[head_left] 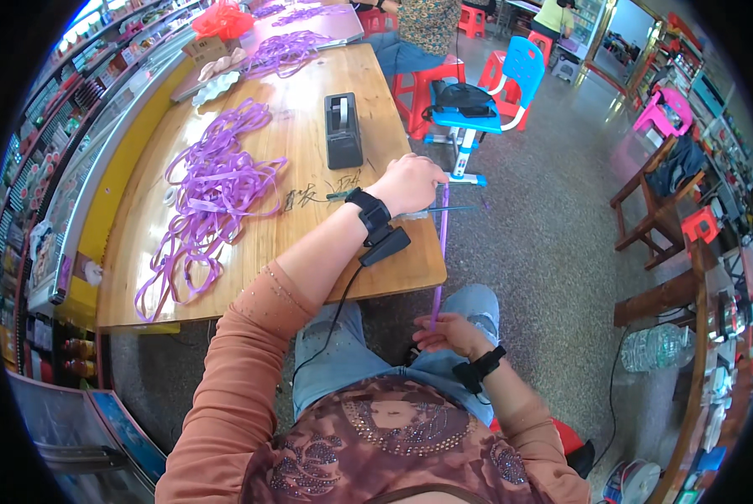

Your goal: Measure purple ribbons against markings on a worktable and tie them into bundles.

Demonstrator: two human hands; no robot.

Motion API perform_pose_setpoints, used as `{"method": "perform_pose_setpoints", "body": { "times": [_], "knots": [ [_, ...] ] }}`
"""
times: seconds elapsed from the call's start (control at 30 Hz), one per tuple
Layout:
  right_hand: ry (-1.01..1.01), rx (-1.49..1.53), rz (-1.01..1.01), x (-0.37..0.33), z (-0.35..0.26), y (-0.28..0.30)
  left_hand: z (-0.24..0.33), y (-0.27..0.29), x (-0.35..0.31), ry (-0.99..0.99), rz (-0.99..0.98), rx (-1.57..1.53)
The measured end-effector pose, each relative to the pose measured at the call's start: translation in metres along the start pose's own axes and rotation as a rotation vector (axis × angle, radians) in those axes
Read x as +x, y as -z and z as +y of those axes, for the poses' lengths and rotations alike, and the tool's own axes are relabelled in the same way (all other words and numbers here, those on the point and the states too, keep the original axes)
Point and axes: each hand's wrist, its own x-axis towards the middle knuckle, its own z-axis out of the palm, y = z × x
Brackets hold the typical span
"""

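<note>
A strip of purple ribbon (443, 244) runs down past the table's right edge, between my two hands. At its upper end my left hand (410, 186) is closed, pinching the ribbon by the table edge. Lower down, above my right thigh, my right hand (453, 336) holds the ribbon between thumb and fingers. A thin dark rod (456, 208) sticks out past the table edge below my left hand; its other end is hidden. To the left lies a tangled heap of purple ribbon (217, 189) on the wooden table (301, 244).
A black tape dispenser (343, 134) stands beyond my left hand. More purple ribbon (284, 52) lies at the far end, where another person (427, 29) sits. A blue chair (477, 101) and red stools (422, 97) stand right of the table. Glass cases (141, 101) line the left.
</note>
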Motion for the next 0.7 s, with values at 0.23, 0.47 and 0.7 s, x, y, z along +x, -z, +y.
{"method": "perform_pose_setpoints", "body": {
  "times": [0.23,0.47,0.7],
  "knots": [
    [-0.027,0.022,-0.106,-0.026,-0.004,-0.009,0.002,0.003,-0.006,-0.009,0.032,0.01],
    [0.005,-0.027,-0.158,-0.069,-0.014,-0.014,0.109,0.064,-0.049,-0.153,0.123,-0.341],
    [0.008,-0.023,-0.252,-0.092,-0.024,-0.023,0.121,-0.005,-0.156,-0.049,-0.1,-0.541]
  ]
}}
